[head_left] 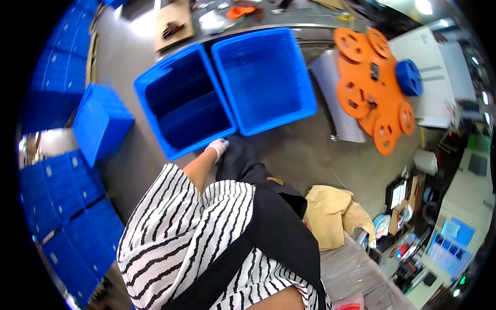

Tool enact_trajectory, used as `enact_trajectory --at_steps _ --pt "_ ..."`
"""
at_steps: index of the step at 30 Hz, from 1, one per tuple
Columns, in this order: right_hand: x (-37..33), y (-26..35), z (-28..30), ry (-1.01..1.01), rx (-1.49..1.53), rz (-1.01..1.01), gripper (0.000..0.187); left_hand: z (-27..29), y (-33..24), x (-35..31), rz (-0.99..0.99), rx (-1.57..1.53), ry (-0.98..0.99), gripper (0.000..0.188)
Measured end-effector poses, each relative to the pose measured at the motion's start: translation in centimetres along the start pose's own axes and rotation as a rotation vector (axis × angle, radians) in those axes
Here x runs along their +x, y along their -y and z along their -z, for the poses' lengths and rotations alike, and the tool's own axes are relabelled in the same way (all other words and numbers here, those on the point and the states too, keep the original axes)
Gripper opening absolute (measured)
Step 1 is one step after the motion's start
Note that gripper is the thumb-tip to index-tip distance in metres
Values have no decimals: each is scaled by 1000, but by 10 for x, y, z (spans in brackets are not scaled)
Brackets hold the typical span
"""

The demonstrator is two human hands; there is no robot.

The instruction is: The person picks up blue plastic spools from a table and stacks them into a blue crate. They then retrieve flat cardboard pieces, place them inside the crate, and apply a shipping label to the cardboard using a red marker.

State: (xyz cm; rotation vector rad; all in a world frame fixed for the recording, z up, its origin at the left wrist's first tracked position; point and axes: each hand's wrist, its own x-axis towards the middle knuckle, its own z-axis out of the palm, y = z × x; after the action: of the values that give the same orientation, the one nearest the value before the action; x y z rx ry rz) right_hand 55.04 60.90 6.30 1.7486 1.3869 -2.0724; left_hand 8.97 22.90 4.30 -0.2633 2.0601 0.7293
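In the head view, the left hand (pixel 218 148), in a pale glove, reaches to the near edge of the left blue plastic bin (pixel 170 147), closer to that edge's right corner than to its left one. The fingers are small and partly lost against the dark trousers (pixel 239 157), so I cannot tell whether they are curled around the rim or only rest against it, nor how wide the grip stands. The bin lies directly beyond the hand, its open mouth facing up, with its body stretching away to the far side and out to the left of the fingers; a ribbed surface shows in the shadow inside. Just beside its right edge stands the right blue plastic bin (pixel 266 82), lighter inside, its near left corner close to the hand but apart from it. Both are on the grey floor (pixel 310 150), by the near edge of a metal-edged workbench (pixel 305 18). The right hand cannot be made out. To the right, orange plates with round discs (pixel 369 88) top a white cabinet (pixel 338 103), and tan cloth (pixel 328 212) lies at the far edge of a film-wrapped stack (pixel 356 271). A tilted blue bin (pixel 103 121) stands well to the left, beside stacked blue crates (pixel 64 188).
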Motion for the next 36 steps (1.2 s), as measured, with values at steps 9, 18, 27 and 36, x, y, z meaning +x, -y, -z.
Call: enact_trajectory --at_steps 9,18,27,36 --pt "66 74 19 -109 -74 12 21 -83 -214 18 -463 168 115 44" --pt "192 151 83 -73 -581 389 34 -130 -255 118 -82 332 243 40" --pt "339 390 50 -94 -114 -19 16 -90 -413 164 -118 -257 78 34" --pt "579 613 26 -131 -678 388 28 -117 -498 165 -192 -96 29 27"
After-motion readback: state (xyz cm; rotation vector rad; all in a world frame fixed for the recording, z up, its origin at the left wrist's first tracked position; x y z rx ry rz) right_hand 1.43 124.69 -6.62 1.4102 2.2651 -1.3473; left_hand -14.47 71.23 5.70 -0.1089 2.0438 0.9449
